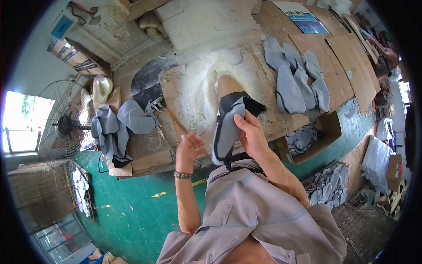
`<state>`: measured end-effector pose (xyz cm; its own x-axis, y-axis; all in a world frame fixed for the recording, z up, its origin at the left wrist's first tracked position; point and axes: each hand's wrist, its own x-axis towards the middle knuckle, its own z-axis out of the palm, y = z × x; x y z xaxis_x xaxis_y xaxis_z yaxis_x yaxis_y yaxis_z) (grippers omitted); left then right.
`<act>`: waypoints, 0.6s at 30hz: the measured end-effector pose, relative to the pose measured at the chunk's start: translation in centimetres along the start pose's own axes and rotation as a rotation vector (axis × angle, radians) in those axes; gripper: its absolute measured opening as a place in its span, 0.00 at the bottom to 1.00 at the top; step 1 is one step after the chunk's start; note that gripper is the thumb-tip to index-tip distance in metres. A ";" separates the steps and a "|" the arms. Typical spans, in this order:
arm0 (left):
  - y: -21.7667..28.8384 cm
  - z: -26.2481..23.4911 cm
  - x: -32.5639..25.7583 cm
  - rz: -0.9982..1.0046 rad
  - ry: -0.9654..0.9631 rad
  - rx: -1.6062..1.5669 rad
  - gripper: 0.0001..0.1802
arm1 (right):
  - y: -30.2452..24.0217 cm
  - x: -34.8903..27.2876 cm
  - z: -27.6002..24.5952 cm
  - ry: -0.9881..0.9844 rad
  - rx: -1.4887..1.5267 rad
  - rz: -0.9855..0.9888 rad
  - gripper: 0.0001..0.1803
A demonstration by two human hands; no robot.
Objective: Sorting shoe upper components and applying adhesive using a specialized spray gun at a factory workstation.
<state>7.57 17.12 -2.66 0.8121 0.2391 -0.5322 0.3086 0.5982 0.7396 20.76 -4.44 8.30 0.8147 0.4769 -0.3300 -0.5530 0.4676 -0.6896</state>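
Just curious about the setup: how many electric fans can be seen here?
1: a round wire-caged fan stands at the left, beside the bright window, beyond the workbench's left end. Others may be out of view.

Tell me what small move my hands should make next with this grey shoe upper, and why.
Probably bring the open left hand across to grip the free edge of the grey shoe upper. Only the right hand holds it now, over the tan form, and its lower end hangs loose.
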 end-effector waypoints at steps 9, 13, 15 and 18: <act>0.9 12.5 3.5 -0.068 -0.511 -0.620 0.56 | -7.8 5.6 1.9 -0.142 0.197 -0.044 0.15; 2.5 13.2 9.1 0.266 -0.267 -0.901 0.50 | -6.9 8.0 -2.1 -0.021 0.183 -0.089 0.10; 0.7 13.5 10.4 0.292 -0.171 -0.756 0.47 | -5.2 9.8 -9.4 0.062 0.034 -0.071 0.08; -5.3 10.9 11.5 0.192 0.058 -0.514 0.42 | -2.0 9.3 -15.6 0.303 -0.149 0.013 0.08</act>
<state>20.67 8.38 -8.20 0.7972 0.4135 -0.4399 -0.1355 0.8326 0.5371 32.17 -12.55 -3.46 0.8349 0.2291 -0.5005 -0.5504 0.3378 -0.7635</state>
